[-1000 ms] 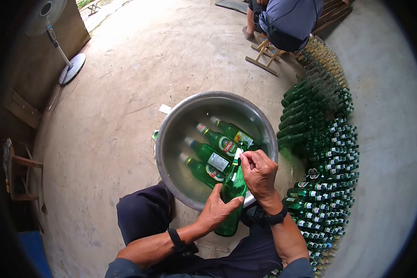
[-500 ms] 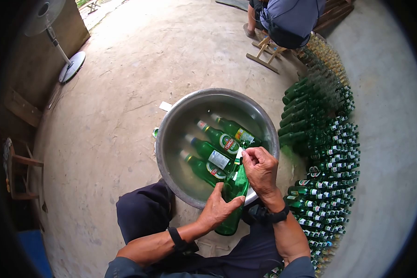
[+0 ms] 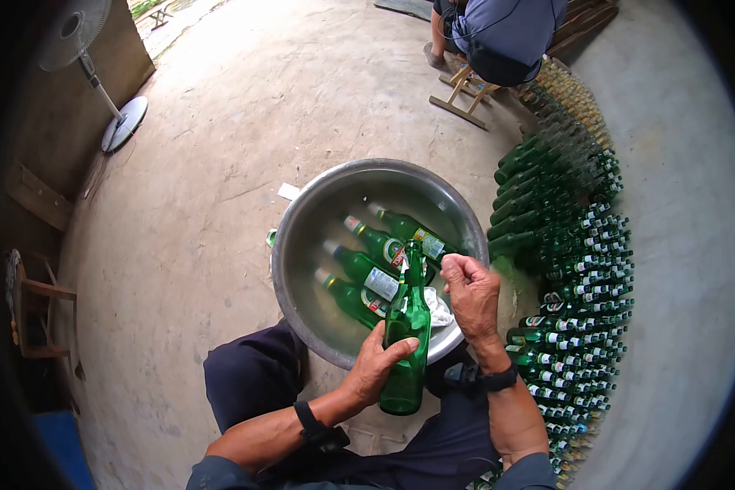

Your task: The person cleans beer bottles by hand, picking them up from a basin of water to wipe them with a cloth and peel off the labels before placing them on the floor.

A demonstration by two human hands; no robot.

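My left hand (image 3: 377,363) is wrapped round the body of a green glass bottle (image 3: 406,343), which stands tilted with its neck up over the metal basin (image 3: 290,306). Just right of the bottle, my right hand (image 3: 474,298) is raised over the basin's right rim with its fingers pinched together; whatever it may hold is too small to name. Several labelled green bottles (image 3: 351,300) lie in the cloudy water. A crumpled white piece (image 3: 438,309) shows between the held bottle and my right hand.
Rows of green bottles (image 3: 580,286) are stacked along the right wall. A seated person (image 3: 510,33) is at the top, on a wooden stool (image 3: 459,112). A standing fan (image 3: 125,124) is at upper left, and a wooden chair (image 3: 49,290) at far left.
My right hand has come away from the bottle's neck and moved right. The held bottle is more upright, and the white piece beside it is now exposed.
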